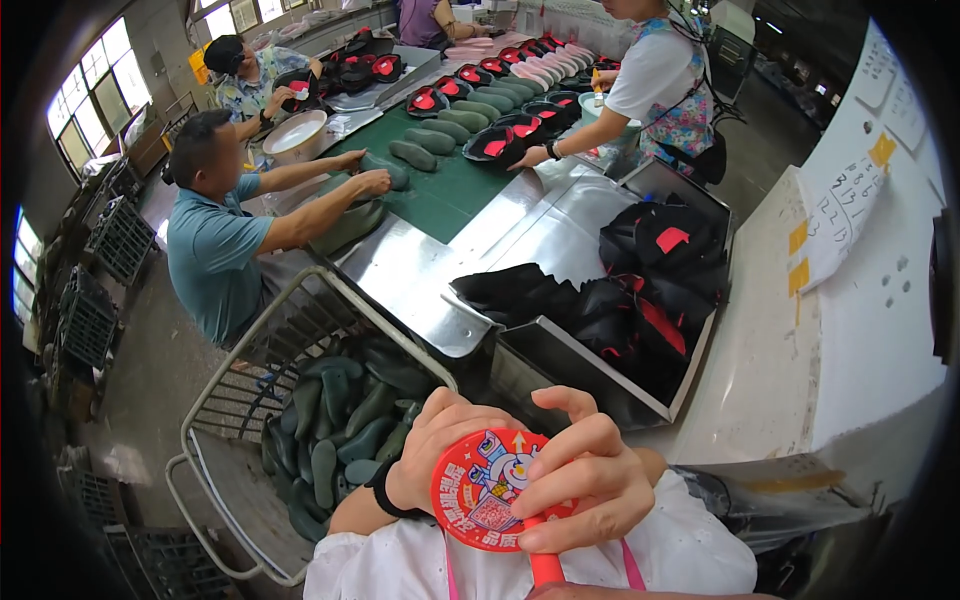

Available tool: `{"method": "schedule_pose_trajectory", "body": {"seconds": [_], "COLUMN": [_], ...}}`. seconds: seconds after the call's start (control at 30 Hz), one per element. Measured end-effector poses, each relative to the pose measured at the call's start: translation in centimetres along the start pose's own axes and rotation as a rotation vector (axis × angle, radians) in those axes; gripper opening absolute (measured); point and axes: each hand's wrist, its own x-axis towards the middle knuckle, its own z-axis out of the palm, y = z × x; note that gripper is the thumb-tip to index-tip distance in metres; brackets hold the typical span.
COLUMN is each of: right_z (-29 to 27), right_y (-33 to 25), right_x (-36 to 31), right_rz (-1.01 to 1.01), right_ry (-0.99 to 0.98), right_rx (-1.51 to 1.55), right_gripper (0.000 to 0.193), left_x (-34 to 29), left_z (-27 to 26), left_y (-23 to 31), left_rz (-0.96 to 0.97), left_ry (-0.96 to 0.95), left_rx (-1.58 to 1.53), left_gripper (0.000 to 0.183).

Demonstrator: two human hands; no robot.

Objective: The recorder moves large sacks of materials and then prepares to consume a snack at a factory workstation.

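Observation:
A round red hand fan (pixel 480 495) with a cartoon figure and a printed code on its face is held low in front of my white top. My right hand (pixel 592 475) is closed round its lower right edge and the top of its red handle (pixel 546 567). One finger stands raised above the rim. My left hand (pixel 435 430), with a black band at the wrist, is behind the fan's left edge. Its knuckles are bent, and the fan hides most of its fingers and whatever they may hold.
A wire cart (pixel 230 420) holds green shoe lasts (pixel 345 390). Black shoe uppers (pixel 650 290) fill a metal tray ahead. Co-workers, one in a teal shirt (pixel 215 240), handle lasts and uppers along a green conveyor (pixel 445 200). A white board (pixel 800 330) rises at right.

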Motion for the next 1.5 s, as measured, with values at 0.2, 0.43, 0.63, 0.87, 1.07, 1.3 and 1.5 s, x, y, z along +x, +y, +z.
{"method": "schedule_pose_trajectory", "body": {"seconds": [0.2,0.43,0.63,0.87,1.07,1.3,1.5], "right_z": [-0.2,-0.2,-0.4,-0.2,-0.8,-1.8,-2.1], "right_y": [0.2,0.5,0.6,0.5,0.6,0.6,1.8], "right_x": [-0.1,0.1,-0.3,0.0,0.2,0.3,-0.2], "right_rz": [0.002,-0.026,-0.021,0.005,0.006,0.091,0.182], "right_ry": [-0.001,0.040,0.019,0.082,0.040,0.006,-0.068], "right_rx": [0.011,-0.018,-0.005,-0.008,-0.048,-0.203,-0.326], "right_gripper": [0.018,0.023,0.011,0.009,0.014,0.022,0.022], "left_x": [0.2,0.4,0.3,0.2,-0.1,-0.5,-1.2], "left_z": [0.1,0.2,0.3,0.1,0.6,0.2,0.6], "left_y": [-0.2,-0.2,0.1,-0.1,-0.3,-0.6,-1.7], "left_rz": [-0.003,-0.012,-0.042,-0.063,-0.033,-0.156,-0.201], "left_ry": [-0.010,-0.019,-0.032,-0.070,-0.009,-0.032,0.042], "left_rx": [-0.017,0.006,-0.002,0.036,0.076,0.073,0.199], "left_gripper": [0.070,0.069,0.071,0.075,0.076,0.082,0.087]}}
